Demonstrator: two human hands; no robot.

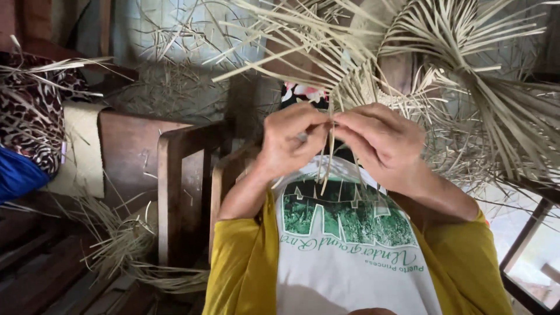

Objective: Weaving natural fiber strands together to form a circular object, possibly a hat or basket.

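Hands meet at centre, just below woven straw piece (466, 76); left hand (290, 140) & right hand (382, 140) both pinched shut on one pale straw strip (328, 157) hanging between them; loose strands too many to count; 1 wooden chair (181, 175) left of piece.

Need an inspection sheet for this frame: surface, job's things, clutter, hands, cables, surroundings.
Surface: no worktop seen; work is held in the air above the lap.
Job's things: pale straw weaving with loose strands fanning out; one strand hangs between the hands.
Clutter: straw scraps on the floor.
Hands: left hand and right hand both pinch strands where they meet.
Cables: nothing seen.
Surroundings: wooden chair, patterned cloth, blue cloth.
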